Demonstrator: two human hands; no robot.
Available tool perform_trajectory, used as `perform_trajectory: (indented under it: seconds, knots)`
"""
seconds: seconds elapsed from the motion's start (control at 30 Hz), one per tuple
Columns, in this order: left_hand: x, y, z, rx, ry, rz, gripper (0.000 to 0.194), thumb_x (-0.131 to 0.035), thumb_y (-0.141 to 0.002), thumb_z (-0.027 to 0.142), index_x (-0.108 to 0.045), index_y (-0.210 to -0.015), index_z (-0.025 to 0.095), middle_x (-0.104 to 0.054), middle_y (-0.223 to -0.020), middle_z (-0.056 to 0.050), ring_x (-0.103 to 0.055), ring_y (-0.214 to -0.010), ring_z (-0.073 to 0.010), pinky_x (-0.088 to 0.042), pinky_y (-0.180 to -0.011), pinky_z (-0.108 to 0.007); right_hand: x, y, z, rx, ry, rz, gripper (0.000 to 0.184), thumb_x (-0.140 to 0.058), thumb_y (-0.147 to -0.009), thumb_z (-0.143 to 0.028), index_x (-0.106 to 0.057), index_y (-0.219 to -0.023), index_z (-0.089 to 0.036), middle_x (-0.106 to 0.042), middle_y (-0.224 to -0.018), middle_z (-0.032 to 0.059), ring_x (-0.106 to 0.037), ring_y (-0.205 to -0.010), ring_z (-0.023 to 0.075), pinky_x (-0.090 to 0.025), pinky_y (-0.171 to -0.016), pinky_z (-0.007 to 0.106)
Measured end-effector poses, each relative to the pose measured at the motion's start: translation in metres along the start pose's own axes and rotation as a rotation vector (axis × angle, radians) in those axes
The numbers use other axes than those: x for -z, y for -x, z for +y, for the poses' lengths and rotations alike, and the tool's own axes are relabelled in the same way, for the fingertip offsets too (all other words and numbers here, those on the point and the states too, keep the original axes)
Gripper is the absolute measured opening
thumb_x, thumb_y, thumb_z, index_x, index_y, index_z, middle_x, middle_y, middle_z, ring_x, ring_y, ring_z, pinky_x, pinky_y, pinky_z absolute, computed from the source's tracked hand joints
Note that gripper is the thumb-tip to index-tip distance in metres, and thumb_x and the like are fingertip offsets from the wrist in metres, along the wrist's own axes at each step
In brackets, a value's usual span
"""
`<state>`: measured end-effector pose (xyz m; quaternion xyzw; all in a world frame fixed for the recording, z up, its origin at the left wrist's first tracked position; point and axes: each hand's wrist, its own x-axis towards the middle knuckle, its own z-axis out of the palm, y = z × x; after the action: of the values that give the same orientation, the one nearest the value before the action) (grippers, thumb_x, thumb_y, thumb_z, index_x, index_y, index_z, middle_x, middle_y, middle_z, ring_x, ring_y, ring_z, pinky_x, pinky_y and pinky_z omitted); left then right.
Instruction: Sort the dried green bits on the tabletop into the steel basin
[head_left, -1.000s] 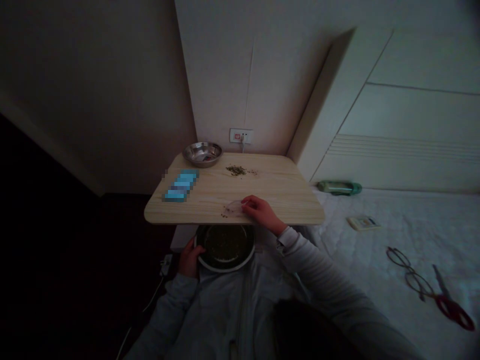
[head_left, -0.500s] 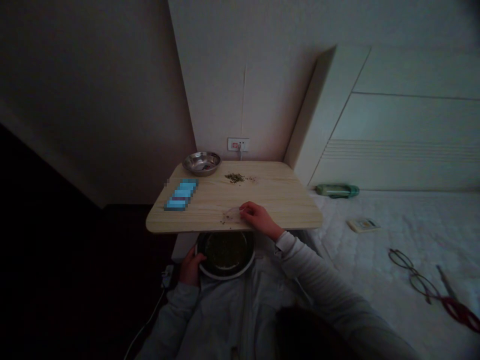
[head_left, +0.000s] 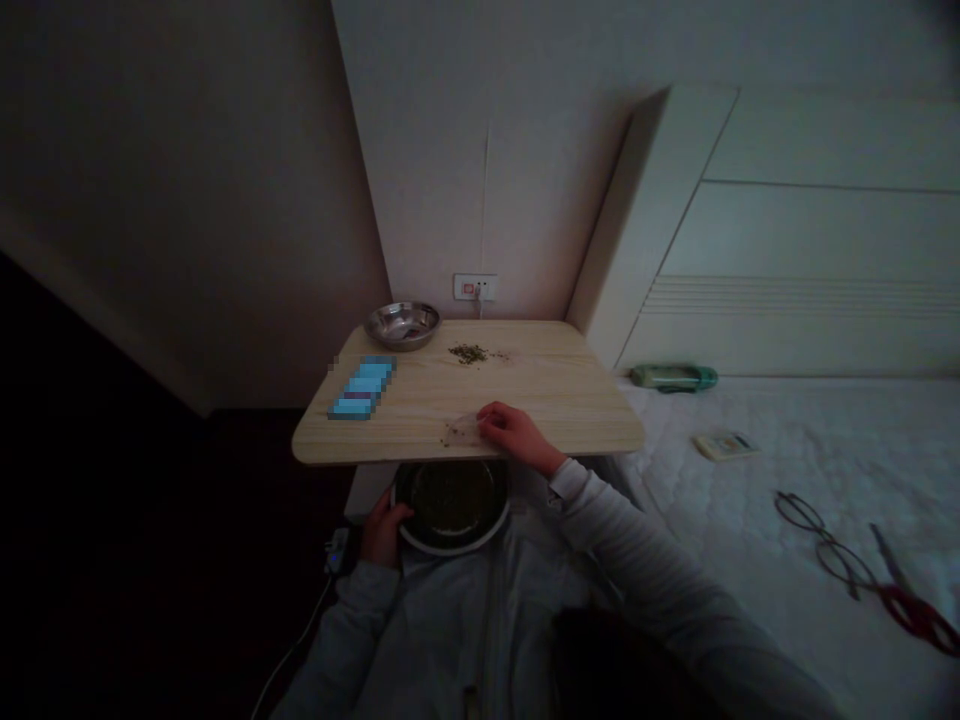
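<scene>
My left hand [head_left: 382,532] grips the left rim of a dark round dish with a pale outer edge [head_left: 452,550], held at my lap just under the table's front edge. Dark contents, too dim to make out, lie inside it. Over the front of the wooden tabletop [head_left: 547,375], my right hand [head_left: 514,432] is closed in a pinch on a thin clear plastic piece [head_left: 463,430]. That piece lies low against the wood, with a few dark specks around its left end. Farther back sits a small heap of greenish-brown bits [head_left: 469,354], some scattered to its right.
A steel bowl [head_left: 403,327] stands at the back left, with a lit phone [head_left: 363,388] in front of it. On the bed to the right lie a green bottle [head_left: 673,378], a pale small box [head_left: 725,446], glasses [head_left: 825,545] and red-handled scissors [head_left: 919,615].
The clear plastic piece lies a little flatter against the tabletop, my right hand still pinching it. My left hand and the dish look the same; the view has shifted slightly.
</scene>
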<state>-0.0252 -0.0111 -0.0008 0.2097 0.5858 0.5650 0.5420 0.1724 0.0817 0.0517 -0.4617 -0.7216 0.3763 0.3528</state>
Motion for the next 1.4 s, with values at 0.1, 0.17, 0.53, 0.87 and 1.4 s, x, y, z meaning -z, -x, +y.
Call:
perform_trajectory:
  seconds: [0.1, 0.17, 0.53, 0.87, 1.4]
  knots:
    - [-0.003, 0.005, 0.007, -0.005, -0.013, -0.018, 0.033, -0.05, -0.039, 0.012, -0.061, -0.071, 0.015, -0.059, -0.053, 0.003, -0.054, -0.057, -0.0151, -0.039, -0.054, -0.025, 0.0, 0.0, -0.001, -0.009, -0.025, -0.023, 0.019, -0.048, -0.067, -0.028, -0.052, -0.08, -0.015, -0.052, -0.058, -0.0029, -0.042, -0.051, 0.0065, -0.031, -0.05, 0.019]
    - [-0.004, 0.007, 0.009, -0.003, -0.024, -0.028, 0.034, -0.05, -0.039, 0.012, -0.062, -0.07, 0.015, -0.058, -0.052, 0.003, -0.054, -0.058, -0.0162, -0.039, -0.054, -0.025, 0.0, 0.0, 0.0, -0.014, -0.041, -0.023, 0.019, -0.048, -0.067, -0.028, -0.052, -0.081, -0.015, -0.052, -0.058, -0.0028, -0.042, -0.051, 0.0064, -0.031, -0.049, 0.019]
    - [0.008, -0.01, -0.011, -0.019, -0.042, -0.038, 0.043, -0.051, -0.043, 0.014, -0.06, -0.085, 0.015, -0.06, -0.059, 0.002, -0.053, -0.06, -0.0148, -0.039, -0.058, -0.026, -0.002, -0.001, 0.01, 0.024, -0.047, -0.017, 0.019, -0.048, -0.067, -0.029, -0.052, -0.08, -0.015, -0.054, -0.061, -0.0022, -0.045, -0.055, 0.0074, -0.034, -0.054, 0.02]
    - [0.004, -0.005, -0.005, -0.031, -0.085, -0.009, 0.042, -0.051, -0.043, 0.015, -0.061, -0.084, 0.016, -0.061, -0.062, 0.002, -0.053, -0.062, -0.0142, -0.038, -0.059, -0.025, -0.001, 0.0, 0.007, 0.034, -0.055, -0.02, 0.019, -0.048, -0.067, -0.029, -0.052, -0.08, -0.015, -0.053, -0.06, -0.0028, -0.045, -0.054, 0.007, -0.033, -0.053, 0.019]
    - [0.002, -0.004, -0.002, -0.004, -0.026, -0.006, 0.039, -0.053, -0.04, 0.013, -0.061, -0.078, 0.016, -0.058, -0.054, 0.004, -0.051, -0.054, -0.0134, -0.038, -0.056, -0.026, 0.001, -0.002, 0.005, -0.023, -0.02, 0.134, 0.019, -0.047, -0.067, -0.027, -0.052, -0.081, -0.016, -0.053, -0.059, -0.0034, -0.043, -0.053, 0.0068, -0.033, -0.053, 0.019]
